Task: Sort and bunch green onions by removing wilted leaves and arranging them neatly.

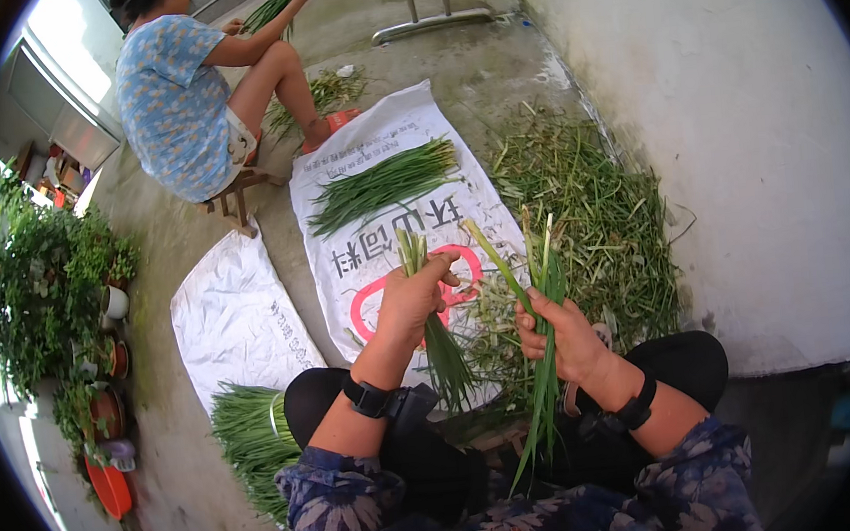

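Observation:
My left hand point(411, 302) is closed round a small bunch of green leafy stalks point(447, 361), pale cut ends up and leaves hanging below. To its right, my right hand point(561, 330) grips a few long-leaved stalks point(546, 286), one with a yellowish end leaning to the left. Beyond my hands, a neat pile of green stalks point(388, 181) lies across a white woven sack point(414, 131) that bears printing. A large bundle of the greens with a pale band point(255, 436) rests on a second white sack point(237, 303), left of my knee.
A heap of loose leaves and trimmings point(587, 230) lies along the white wall point(744, 128) on the right. Another person point(181, 112) sits on a low wooden stool at the upper left, holding greens. Potted plants point(29, 282) and an orange basin point(109, 489) line the left side.

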The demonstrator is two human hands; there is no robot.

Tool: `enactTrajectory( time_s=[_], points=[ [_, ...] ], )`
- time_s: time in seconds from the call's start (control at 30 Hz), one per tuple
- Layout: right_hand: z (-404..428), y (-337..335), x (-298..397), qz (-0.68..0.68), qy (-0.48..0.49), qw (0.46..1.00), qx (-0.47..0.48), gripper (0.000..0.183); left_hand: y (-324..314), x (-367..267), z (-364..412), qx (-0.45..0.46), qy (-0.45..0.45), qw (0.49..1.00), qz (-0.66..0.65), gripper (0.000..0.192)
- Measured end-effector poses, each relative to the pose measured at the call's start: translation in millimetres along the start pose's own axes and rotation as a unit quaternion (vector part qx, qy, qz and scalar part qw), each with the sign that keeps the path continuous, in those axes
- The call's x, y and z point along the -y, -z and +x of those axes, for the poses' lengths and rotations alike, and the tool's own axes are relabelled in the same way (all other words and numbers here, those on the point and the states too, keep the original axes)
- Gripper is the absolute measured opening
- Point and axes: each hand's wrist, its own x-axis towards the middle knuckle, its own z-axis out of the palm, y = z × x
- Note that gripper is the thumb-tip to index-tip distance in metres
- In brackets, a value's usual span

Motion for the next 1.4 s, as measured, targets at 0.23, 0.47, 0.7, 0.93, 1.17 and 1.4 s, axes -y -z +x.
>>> enactTrajectory(
  time_s=[0.23,0.47,0.7,0.93,1.17,1.4],
  points=[
    [0,0,0,0.001,0.011,1.0,-0.009,0.024,-4,1,-7,0.014,-0.068,0.997,0.04,0.03],
    [-1,-1,1,0.001,0.01,1.0,-0.007,0.023,-6,3,-5,0.054,-0.052,0.996,0.051,0.035],
    [-1,-1,-1,0.007,-0.008,1.0,-0.006,0.024,-5,2,-4,0.055,-0.086,0.993,-0.052,0.033],
    [-3,-6,-8,-0.018,-0.038,0.999,0.006,0.023,-18,4,-13,0.001,-0.099,0.992,-0.084,0.024],
    [-2,-5,-7,-0.02,-0.044,0.999,0.021,0.022,-12,5,-13,0.042,-0.116,0.988,-0.092,0.019],
    [-4,-3,-4,-0.001,-0.051,0.998,0.046,0.024,-16,3,-13,0.048,-0.125,0.986,-0.095,0.023]
  ],
)
